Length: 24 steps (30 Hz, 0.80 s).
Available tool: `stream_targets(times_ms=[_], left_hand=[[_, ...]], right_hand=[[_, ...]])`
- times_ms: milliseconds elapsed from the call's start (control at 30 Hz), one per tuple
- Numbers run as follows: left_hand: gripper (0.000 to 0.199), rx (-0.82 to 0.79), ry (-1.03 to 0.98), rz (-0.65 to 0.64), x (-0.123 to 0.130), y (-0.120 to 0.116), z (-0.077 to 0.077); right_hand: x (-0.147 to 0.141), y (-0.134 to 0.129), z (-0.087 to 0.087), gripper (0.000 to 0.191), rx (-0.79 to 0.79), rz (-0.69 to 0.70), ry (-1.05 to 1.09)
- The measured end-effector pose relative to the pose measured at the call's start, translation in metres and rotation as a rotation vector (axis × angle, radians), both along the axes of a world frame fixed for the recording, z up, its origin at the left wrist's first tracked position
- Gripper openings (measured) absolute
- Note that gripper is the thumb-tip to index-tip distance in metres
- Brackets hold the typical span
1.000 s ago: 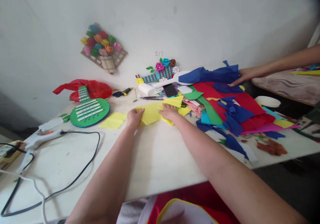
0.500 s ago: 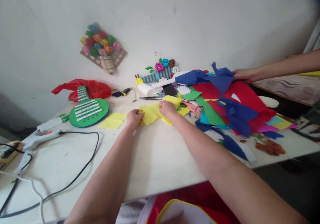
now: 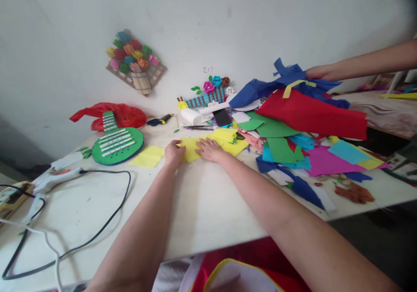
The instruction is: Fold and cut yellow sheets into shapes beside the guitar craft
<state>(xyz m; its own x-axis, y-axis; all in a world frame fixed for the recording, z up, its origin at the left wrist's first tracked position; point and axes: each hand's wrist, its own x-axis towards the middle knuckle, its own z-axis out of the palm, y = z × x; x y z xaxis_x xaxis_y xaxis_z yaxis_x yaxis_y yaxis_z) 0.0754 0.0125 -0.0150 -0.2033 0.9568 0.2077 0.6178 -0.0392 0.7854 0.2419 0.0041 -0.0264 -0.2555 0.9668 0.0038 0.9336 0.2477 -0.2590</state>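
Yellow paper [image 3: 189, 148] lies on the white table between my hands. My left hand [image 3: 174, 152] pinches its left edge, thumb and fingers together. My right hand [image 3: 210, 149] rests flat on the sheet, its fingers spread. More yellow paper [image 3: 224, 134] lies just beyond my right hand. A separate yellow piece [image 3: 148, 156] is on the table left of my left hand.
At the right, another person's hand [image 3: 321, 72] lifts blue and red sheets [image 3: 316, 111] over a pile of coloured paper. A green guitar-shaped craft [image 3: 117, 146], scissors [image 3: 159, 120], a phone [image 3: 222, 117] and a glue gun [image 3: 60, 181] with a looping cable lie around.
My right hand has opened from a pinch and now lies flat on the yellow paper, slightly further left. The other person's hand has raised the blue and red sheets, uncovering green and pink paper.
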Motion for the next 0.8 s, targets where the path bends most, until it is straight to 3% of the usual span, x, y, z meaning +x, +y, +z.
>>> stream_targets(times_ms=[167, 433, 633, 800], left_hand=[[0.03, -0.02, 0.207, 0.202, -0.008, -0.01, 0.013], [0.046, -0.166, 0.589, 0.272, -0.011, -0.014, 0.015], [0.021, -0.207, 0.499, 0.214, -0.01, -0.012, 0.016], [0.013, -0.083, 0.258, 0.331, -0.014, -0.012, 0.018]], right_hand=[[-0.002, -0.003, 0.003, 0.066, -0.025, -0.065, -0.015], [-0.003, -0.006, 0.004, 0.068, -0.024, -0.136, -0.025], [-0.005, -0.007, 0.004, 0.069, -0.023, -0.169, -0.029], [-0.005, -0.005, 0.003, 0.069, -0.015, -0.17, -0.029]])
